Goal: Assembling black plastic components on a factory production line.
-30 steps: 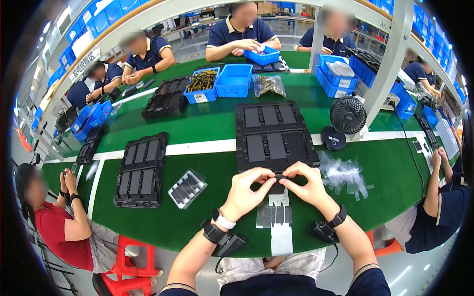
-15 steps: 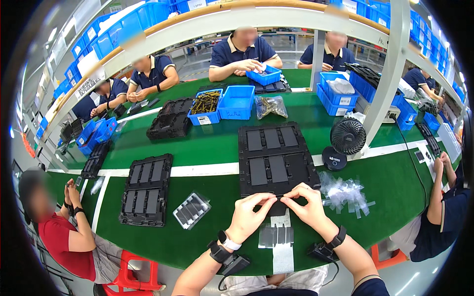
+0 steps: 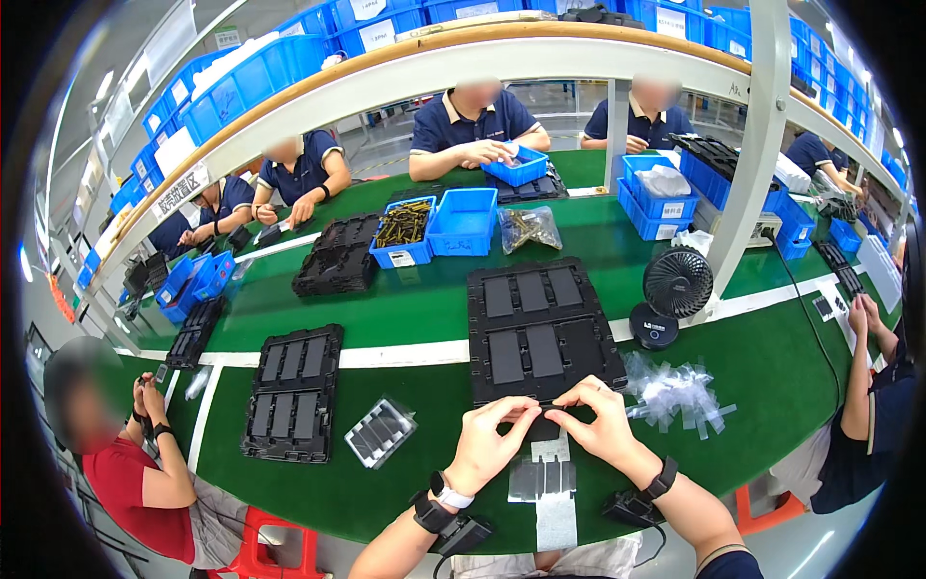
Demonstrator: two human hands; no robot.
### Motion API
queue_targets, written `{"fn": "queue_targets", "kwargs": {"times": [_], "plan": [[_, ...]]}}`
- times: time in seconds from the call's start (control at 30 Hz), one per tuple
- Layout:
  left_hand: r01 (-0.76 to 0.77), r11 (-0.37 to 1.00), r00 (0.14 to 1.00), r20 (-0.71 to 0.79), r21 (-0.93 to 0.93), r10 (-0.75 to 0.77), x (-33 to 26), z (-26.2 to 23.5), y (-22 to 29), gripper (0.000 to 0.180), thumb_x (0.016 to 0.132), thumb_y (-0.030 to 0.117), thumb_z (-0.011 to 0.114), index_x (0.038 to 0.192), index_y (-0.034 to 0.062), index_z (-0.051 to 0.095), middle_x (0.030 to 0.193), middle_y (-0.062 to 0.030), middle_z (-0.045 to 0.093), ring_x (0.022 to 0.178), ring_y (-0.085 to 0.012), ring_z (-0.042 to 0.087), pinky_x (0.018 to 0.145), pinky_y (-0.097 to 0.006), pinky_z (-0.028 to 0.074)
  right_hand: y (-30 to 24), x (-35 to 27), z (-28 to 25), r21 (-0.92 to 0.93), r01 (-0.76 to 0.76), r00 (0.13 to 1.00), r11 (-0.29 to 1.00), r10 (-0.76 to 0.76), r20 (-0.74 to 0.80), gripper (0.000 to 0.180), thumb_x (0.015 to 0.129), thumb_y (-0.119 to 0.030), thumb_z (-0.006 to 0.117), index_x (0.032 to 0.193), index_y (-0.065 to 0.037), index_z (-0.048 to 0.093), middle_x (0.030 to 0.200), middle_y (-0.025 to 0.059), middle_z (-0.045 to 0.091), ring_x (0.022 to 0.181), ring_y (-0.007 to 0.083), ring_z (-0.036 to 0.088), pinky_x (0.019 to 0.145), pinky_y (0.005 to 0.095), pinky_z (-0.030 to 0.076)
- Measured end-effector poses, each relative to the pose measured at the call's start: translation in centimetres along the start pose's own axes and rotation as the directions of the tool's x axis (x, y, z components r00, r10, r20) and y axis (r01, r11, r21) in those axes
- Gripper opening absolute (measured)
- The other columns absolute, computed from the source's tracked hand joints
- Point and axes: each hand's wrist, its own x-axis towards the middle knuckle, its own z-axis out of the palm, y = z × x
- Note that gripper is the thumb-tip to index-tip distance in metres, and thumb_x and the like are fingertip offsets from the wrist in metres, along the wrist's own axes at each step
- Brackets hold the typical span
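Note:
My left hand (image 3: 494,439) and my right hand (image 3: 603,422) meet at the near edge of a black moulded tray (image 3: 540,328) on the green bench. Both pinch a small dark flat part (image 3: 546,417) between fingertips, just above a grey strip (image 3: 554,487) holding several similar flat pieces. The part is mostly hidden by my fingers. Both wrists wear black straps with cables.
A second black tray (image 3: 292,389) and a small clear box of parts (image 3: 381,430) lie to the left. Clear plastic wrappers (image 3: 675,394) are piled at the right, beside a black desk fan (image 3: 672,292). Blue bins (image 3: 461,223) and other seated workers line the far side.
My hands have stayed pinched together on the small part; the view has tilted down slightly, so the hands sit a little lower and the bench shifted.

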Motion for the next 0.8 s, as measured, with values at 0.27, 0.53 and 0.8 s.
{"fn": "queue_targets", "kwargs": {"times": [0.27, 0.53, 0.8], "plan": [[-0.003, 1.0, 1.0, 0.011, 0.023, 0.003, -0.11, -0.3, -0.06, 0.012, 0.078, 0.002, 0.064, 0.089, -0.0021, 0.064, 0.083, -0.0104, 0.067, 0.075, -0.0143, 0.065, 0.069, -0.024, 0.052, -0.31, 0.07, -0.24, -0.081, 0.085, 0.995, 0.993, -0.089, -0.047, 0.012, 0.068, -0.01, 0.073, 0.077, -0.005, 0.066, 0.069, 0.0039, 0.063, 0.069, 0.0181, 0.057, 0.061, 0.028, 0.046], [0.027, 0.999, 0.999, 0.045, -0.017, -0.027, 0.08, -0.28, 0.08, 0.012, 0.079, 0.002, 0.063, 0.09, -0.0019, 0.064, 0.083, -0.0099, 0.067, 0.078, -0.0146, 0.065, 0.071, -0.025, 0.052, -0.31, 0.21, -0.45, -0.105, 0.112, 0.99, 0.988, -0.12, -0.074, 0.009, 0.07, -0.011, 0.071, 0.077, -0.006, 0.067, 0.071, 0.0038, 0.064, 0.071, 0.0193, 0.056, 0.063, 0.0302, 0.045], [0.026, 1.0, 0.997, 0.078, 0.001, -0.026, 0.17, -0.24, -0.03, 0.012, 0.079, 0.002, 0.063, 0.09, -0.0013, 0.064, 0.084, -0.0091, 0.066, 0.078, -0.0143, 0.065, 0.071, -0.025, 0.053, 0.14, -0.16, -0.02, -0.098, 0.062, 0.998, 0.993, -0.06, 0.024, 0.012, 0.073, -0.01, 0.068, 0.079, -0.004, 0.06, 0.074, 0.0061, 0.061, 0.071, 0.0216, 0.056, 0.063, 0.0318, 0.046]]}}
